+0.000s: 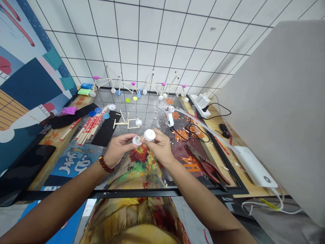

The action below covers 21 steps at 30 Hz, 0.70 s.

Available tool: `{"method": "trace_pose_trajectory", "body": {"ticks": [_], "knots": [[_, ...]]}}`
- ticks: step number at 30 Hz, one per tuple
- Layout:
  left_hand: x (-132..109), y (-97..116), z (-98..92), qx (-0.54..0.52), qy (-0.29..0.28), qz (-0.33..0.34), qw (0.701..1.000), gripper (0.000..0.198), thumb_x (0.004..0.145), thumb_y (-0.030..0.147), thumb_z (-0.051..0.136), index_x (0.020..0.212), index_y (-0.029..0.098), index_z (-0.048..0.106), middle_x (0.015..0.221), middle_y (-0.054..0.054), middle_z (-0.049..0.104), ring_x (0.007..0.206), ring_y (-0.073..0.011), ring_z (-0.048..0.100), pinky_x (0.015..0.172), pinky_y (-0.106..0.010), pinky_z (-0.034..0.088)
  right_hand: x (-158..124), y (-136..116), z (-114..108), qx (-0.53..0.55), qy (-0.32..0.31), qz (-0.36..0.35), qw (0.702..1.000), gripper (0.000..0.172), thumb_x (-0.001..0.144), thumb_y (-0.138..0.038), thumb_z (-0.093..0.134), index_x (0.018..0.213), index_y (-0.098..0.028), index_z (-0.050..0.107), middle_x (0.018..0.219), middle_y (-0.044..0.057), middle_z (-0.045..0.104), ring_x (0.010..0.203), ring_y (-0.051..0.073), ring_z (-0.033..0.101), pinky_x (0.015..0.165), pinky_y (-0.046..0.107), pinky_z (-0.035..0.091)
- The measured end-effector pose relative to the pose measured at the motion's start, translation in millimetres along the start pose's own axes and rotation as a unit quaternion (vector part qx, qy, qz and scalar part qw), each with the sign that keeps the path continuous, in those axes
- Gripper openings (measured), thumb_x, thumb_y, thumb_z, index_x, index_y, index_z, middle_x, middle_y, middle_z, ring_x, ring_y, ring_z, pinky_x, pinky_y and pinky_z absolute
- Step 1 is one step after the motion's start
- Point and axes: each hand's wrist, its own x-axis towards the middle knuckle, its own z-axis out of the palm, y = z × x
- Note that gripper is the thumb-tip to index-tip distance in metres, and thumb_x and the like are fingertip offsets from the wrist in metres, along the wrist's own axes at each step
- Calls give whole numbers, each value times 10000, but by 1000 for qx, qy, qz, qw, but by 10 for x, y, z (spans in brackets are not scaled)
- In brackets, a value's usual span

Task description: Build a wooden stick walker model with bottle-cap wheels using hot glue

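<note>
My left hand (115, 150) pinches a translucent white bottle cap (136, 140) between thumb and fingers. In my right hand (161, 148) is a solid white bottle cap (149, 135), its round face turned up toward me. A short thin stick (142, 138) shows between the two caps; whether it is joined to both I cannot tell. Just beyond my hands lies a small frame of pale sticks (124, 124), with a white cap wheel (138, 122) at its right end. A white glue gun (169, 116) rests on the glass to the right.
Stick tricycles (127, 84) with purple seats line the back wall. Bundled chopsticks (91, 127), a blue cap (98, 110) and a black sheet (106, 128) lie left. Rightward are red-handled pliers (208, 166), a power strip (200, 105), a white power bank (255, 166) and cables.
</note>
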Motion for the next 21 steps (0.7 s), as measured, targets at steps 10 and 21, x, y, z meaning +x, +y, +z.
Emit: {"method": "trace_pose_trajectory", "body": {"ticks": [10,21], "knots": [[-4,-10,-2,91,20,80,992,399,631,338,887,980,188,764,992,-68,763,931,-203,681,922,-360,528,5,116,102,175,43,175,968,130,644,-313,852,687,-235,757,755,-16,706,746,153,598,785,322,475],[-24,55,77,351,94,334,870,600,576,341,920,1087,195,641,1114,-87,689,1058,-248,649,964,-422,526,59,83,81,333,70,300,891,322,557,-364,937,662,-199,681,587,-55,564,564,82,469,556,216,429]]}}
